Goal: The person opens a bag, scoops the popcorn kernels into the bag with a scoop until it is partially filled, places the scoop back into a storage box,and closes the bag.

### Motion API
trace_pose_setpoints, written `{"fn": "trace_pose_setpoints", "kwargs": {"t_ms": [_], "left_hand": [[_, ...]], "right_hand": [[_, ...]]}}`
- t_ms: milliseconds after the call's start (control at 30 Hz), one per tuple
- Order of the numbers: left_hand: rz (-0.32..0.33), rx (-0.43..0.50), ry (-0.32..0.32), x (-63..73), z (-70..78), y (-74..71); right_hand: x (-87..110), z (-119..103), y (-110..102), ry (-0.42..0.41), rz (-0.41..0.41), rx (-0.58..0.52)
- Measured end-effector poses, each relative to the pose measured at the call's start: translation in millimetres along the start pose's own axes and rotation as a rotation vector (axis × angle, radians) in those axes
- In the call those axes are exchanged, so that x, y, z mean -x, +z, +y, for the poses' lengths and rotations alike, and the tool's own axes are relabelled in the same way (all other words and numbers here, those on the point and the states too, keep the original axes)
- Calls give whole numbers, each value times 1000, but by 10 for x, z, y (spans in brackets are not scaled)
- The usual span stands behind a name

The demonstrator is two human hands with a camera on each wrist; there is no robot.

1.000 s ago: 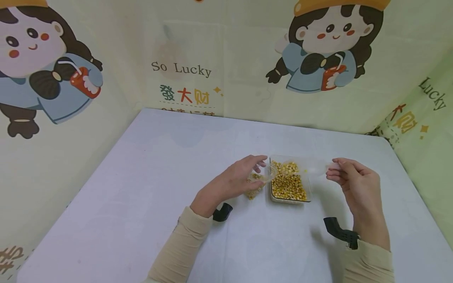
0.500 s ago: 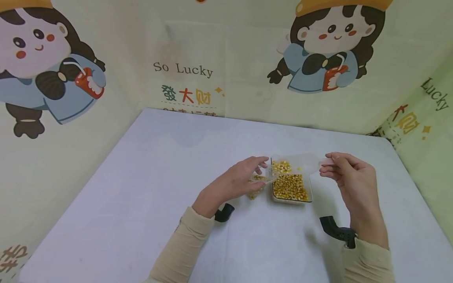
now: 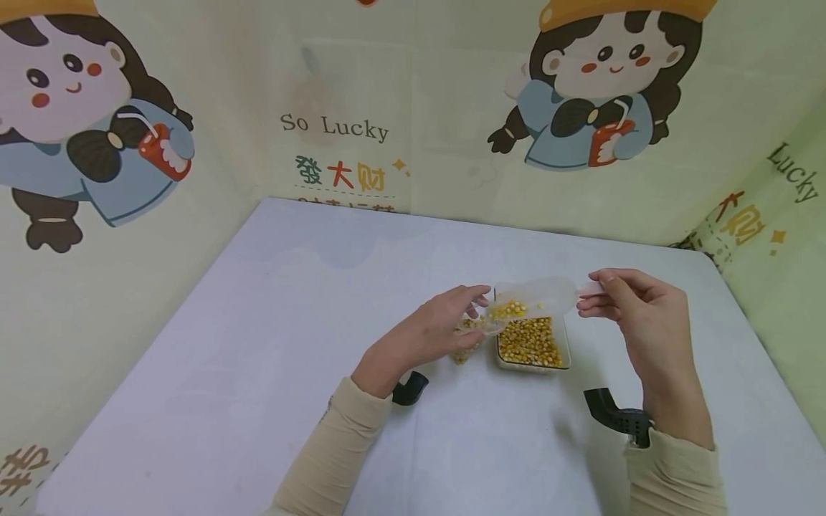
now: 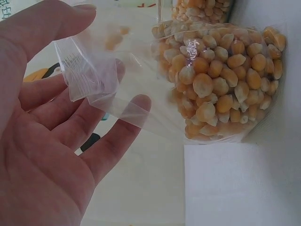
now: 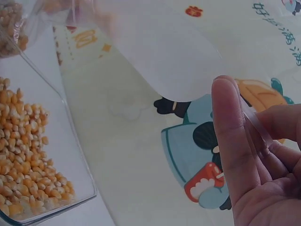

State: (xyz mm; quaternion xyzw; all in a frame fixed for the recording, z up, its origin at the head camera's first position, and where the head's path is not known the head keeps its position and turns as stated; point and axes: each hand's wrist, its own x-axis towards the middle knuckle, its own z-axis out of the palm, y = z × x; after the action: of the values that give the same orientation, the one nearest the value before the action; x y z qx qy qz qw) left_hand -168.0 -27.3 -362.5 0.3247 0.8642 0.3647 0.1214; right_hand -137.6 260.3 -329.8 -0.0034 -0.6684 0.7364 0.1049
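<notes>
My left hand (image 3: 413,333) holds the mouth of a clear plastic bag (image 4: 221,80), spreading it with the thumb at one edge and fingers along the other. Corn kernels fill the bag's lower part, which rests on the table. In my right hand (image 3: 654,322) the handle of a translucent plastic scoop (image 3: 551,292) is pinched between thumb and fingers. The scoop slants down to the left, its tip at the bag's mouth, with kernels (image 3: 508,309) gathered toward that tip. Below it stands a clear rectangular container (image 3: 564,344) with more corn kernels (image 3: 529,342).
The container stands just right of the bag on a white table (image 3: 258,344). Printed cloth (image 3: 452,143) walls the table at the back and sides. A black wrist mount (image 3: 619,416) juts from the right wrist, and another (image 3: 410,389) from the left.
The scoop has moved left from over the container to the bag and its handle end has risen. Kernels have slid toward its tip. The left hand has stayed nearly still.
</notes>
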Motion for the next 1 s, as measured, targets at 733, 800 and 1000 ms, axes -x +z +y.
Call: {"fn": "trace_pose_setpoints", "kwargs": {"t_ms": [733, 800, 1000], "left_hand": [[7, 2, 17, 2, 3, 3], [8, 6, 16, 7, 2, 3], [10, 2, 26, 10, -9, 6]], "right_hand": [[41, -43, 24, -71, 4, 22], [51, -28, 13, -58, 18, 9], [93, 31, -35, -30, 58, -40]]}}
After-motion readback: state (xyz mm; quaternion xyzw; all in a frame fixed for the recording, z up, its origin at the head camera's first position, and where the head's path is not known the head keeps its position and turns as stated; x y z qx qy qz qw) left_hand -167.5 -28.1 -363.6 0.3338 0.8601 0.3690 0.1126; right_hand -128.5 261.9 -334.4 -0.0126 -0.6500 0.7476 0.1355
